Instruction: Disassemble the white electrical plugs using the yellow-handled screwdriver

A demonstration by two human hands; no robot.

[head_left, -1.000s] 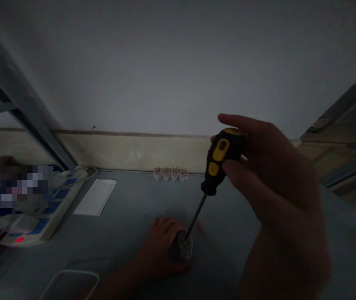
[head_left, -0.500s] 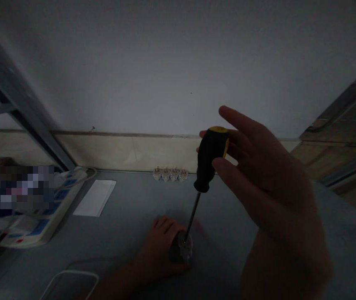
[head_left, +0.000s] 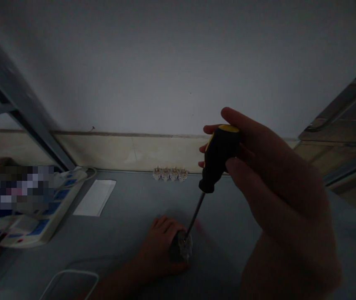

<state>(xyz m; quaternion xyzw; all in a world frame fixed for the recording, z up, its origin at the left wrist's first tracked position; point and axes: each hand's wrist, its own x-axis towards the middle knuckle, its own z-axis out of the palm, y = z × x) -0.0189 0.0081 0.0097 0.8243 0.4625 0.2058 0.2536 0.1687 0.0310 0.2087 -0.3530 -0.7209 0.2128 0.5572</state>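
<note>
Screwdriver Work on a Hand-Held Piece

Your right hand (head_left: 281, 200) has its thumb and fingers bent loosely about the black-and-yellow handle of the screwdriver (head_left: 207, 183); the index finger extends past the handle's top. Your left hand (head_left: 159, 250) is closed round a dark piece with a clear end (head_left: 181, 249), fingers along the far side, thumb along the near side. This piece sits low on the grey tabletop (head_left: 131, 196), near the centre of the view. The screwdriver tip meets the clear end; whether it is seated in a screw slot is too dark to tell.

The shaft leans toward your right hand. For sound contact, it is advisable to align the shaft with the screw axis, apply steady axial pressure and rotate with the fingertips. Keep the left fingers clear of the tip, as a slip could reach them. Brace the piece firmly against turning.

Count of items:
- Screwdriver: one.
- Dark piece in hand: one.
- Clear pieces with metal pins (head_left: 170, 174): four, in a row by the wall.
- Folded white paper (head_left: 93, 198): one stack; sheets not countable.
- Power strip (head_left: 48, 227): one, at left; its outlets are partly covered.
</note>
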